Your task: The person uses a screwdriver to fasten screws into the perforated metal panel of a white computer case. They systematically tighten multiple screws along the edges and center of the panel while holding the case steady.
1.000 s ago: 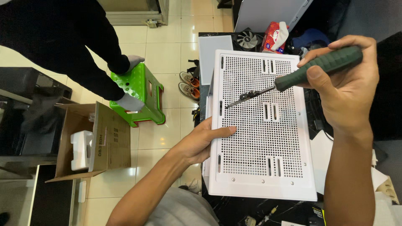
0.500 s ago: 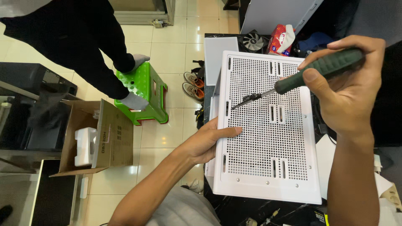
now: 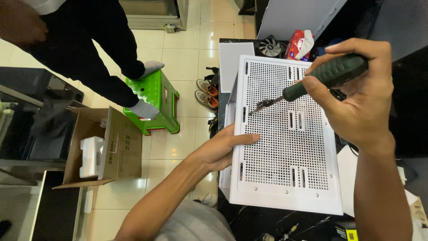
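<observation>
Head view: the right hand [image 3: 356,96] is closed around a green-handled screwdriver [image 3: 312,82], its tip over the white perforated panel [image 3: 285,147] lying on the dark bench [image 3: 267,221]. The left hand [image 3: 220,149] lies open, fingers flat on the panel's left edge. Another person stands on a green stool [image 3: 154,105] nearby
</observation>
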